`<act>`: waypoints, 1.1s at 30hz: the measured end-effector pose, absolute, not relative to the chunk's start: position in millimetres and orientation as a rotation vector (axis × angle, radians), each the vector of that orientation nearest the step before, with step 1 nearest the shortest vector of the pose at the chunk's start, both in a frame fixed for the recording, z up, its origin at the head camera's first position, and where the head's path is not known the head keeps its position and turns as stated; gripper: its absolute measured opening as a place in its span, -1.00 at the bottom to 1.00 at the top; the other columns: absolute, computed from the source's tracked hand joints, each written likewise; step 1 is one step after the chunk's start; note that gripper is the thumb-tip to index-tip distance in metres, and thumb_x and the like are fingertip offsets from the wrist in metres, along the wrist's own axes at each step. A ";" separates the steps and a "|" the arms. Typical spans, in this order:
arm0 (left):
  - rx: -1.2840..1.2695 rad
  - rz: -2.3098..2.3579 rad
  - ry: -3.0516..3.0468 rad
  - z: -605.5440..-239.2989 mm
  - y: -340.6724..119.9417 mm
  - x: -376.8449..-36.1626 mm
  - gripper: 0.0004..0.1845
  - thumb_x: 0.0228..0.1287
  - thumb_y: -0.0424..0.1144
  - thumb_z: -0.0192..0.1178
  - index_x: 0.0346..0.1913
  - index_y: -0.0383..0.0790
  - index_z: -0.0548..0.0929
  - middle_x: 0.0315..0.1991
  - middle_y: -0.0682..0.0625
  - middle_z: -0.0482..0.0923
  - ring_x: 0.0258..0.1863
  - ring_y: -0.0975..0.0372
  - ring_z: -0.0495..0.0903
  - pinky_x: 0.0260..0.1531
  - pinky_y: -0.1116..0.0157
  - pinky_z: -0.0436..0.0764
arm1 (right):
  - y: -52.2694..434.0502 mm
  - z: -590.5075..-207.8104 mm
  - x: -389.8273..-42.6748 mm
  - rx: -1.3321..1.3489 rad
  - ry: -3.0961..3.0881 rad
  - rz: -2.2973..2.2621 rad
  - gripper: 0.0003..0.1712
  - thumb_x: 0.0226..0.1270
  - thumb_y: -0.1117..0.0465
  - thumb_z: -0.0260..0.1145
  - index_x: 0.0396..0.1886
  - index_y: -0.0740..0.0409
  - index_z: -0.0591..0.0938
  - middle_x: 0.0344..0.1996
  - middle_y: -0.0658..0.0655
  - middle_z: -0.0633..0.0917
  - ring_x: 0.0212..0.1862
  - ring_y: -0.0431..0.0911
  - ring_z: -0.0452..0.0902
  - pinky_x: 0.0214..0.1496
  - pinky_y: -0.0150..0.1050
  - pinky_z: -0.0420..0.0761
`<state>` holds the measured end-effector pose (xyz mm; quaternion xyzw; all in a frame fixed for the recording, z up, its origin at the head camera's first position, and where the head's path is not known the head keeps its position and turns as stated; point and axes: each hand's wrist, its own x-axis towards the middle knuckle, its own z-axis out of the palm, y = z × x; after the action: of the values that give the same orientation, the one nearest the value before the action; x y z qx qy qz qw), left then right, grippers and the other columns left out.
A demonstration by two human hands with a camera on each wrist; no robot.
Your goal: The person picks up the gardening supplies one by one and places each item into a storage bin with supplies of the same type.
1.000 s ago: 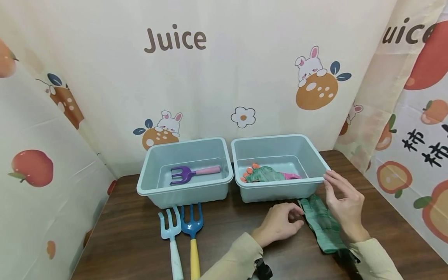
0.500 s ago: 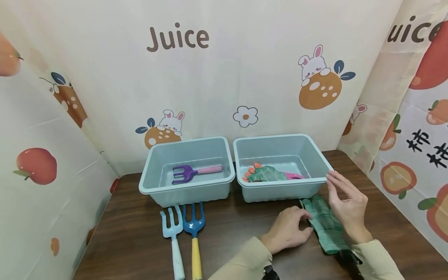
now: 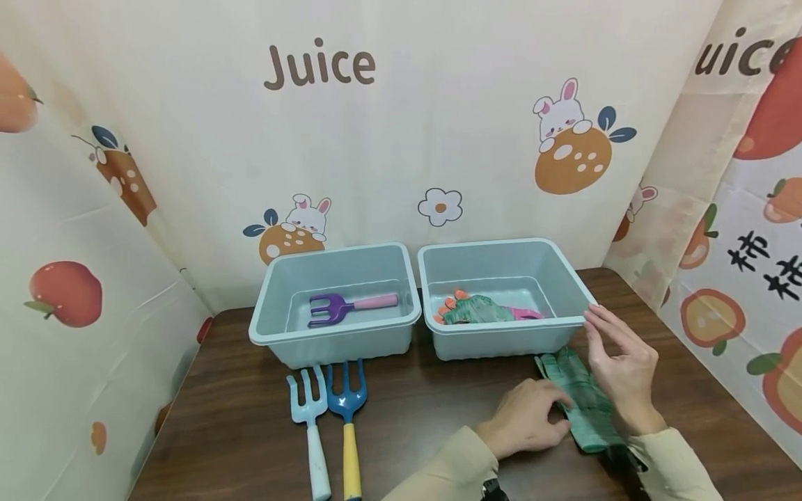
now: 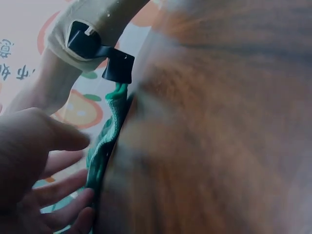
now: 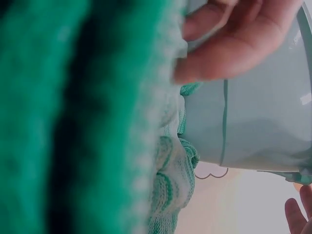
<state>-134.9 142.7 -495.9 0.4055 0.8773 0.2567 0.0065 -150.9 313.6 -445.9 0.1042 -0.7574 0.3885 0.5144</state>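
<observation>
Left hand [image 3: 526, 426] on the green glove [image 3: 579, 400], right hand [image 3: 620, 369] above it

The left hand's curled fingers pinch the glove's left edge, having slid rightward onto it from bare wood a second ago; the right hand hovers over the glove, fingers loosely bent and gripping nothing, fingertips just by the right tub's [image 3: 501, 325] front corner, much as before; the glove lies flat on the table [image 3: 238, 424] in front of that tub; inside the tub lies another glove [image 3: 479, 309] with orange fingertips; the left tub [image 3: 332, 334] holds a purple fork [image 3: 351, 306]; two blue forks [image 3: 328, 424] lie before it, unmoved.
</observation>
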 end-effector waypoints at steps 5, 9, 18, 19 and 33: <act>1.279 0.731 2.741 -495.7 144.4 -133.6 -0.74 0.45 0.03 0.29 0.11 0.22 0.80 0.04 0.37 0.71 -0.01 0.50 0.60 -0.05 0.64 0.43 | 311.2 -442.9 -149.9 0.244 -1.820 0.937 -0.73 0.13 0.67 0.43 -0.16 0.46 0.83 -0.09 0.53 0.78 0.20 -0.46 0.68 0.29 -0.61 0.51; 1.249 0.710 2.748 -494.8 144.5 -132.0 -0.74 0.46 0.08 0.27 0.10 0.23 0.80 0.01 0.35 0.69 -0.02 0.49 0.58 -0.05 0.61 0.44 | 309.8 -442.3 -148.3 0.234 -1.824 0.938 -0.73 0.13 0.67 0.43 -0.16 0.46 0.83 -0.09 0.53 0.78 0.20 -0.46 0.67 0.29 -0.61 0.51; 1.346 0.583 2.757 -492.2 142.0 -131.9 -0.67 0.47 0.16 0.26 0.15 0.21 0.80 -0.01 0.34 0.70 0.04 0.52 0.57 0.11 0.59 0.43 | 309.1 -441.9 -148.0 0.230 -1.826 0.944 -0.72 0.13 0.68 0.43 -0.16 0.47 0.83 -0.09 0.54 0.78 0.20 -0.47 0.67 0.28 -0.62 0.51; 1.354 0.580 2.759 -492.0 141.6 -132.3 -0.67 0.47 0.16 0.26 0.15 0.21 0.80 -0.01 0.35 0.70 0.05 0.52 0.57 0.13 0.59 0.44 | 309.1 -441.9 -148.0 0.230 -1.826 0.942 -0.72 0.13 0.68 0.43 -0.16 0.47 0.83 -0.09 0.53 0.78 0.20 -0.48 0.67 0.28 -0.62 0.51; 1.283 0.362 2.868 -488.2 141.2 -129.5 -0.40 0.25 0.19 0.49 0.26 0.00 0.70 0.16 0.22 0.70 0.17 0.42 0.62 0.19 0.52 0.50 | 311.4 -444.4 -149.0 0.240 -1.808 0.938 -0.72 0.12 0.67 0.43 -0.16 0.46 0.83 -0.10 0.54 0.78 0.20 -0.45 0.68 0.29 -0.60 0.51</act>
<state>-129.5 141.2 -488.2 0.4056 0.9068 0.1144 -0.0106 -149.0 311.4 -444.4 0.1002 -0.7538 0.3910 0.5185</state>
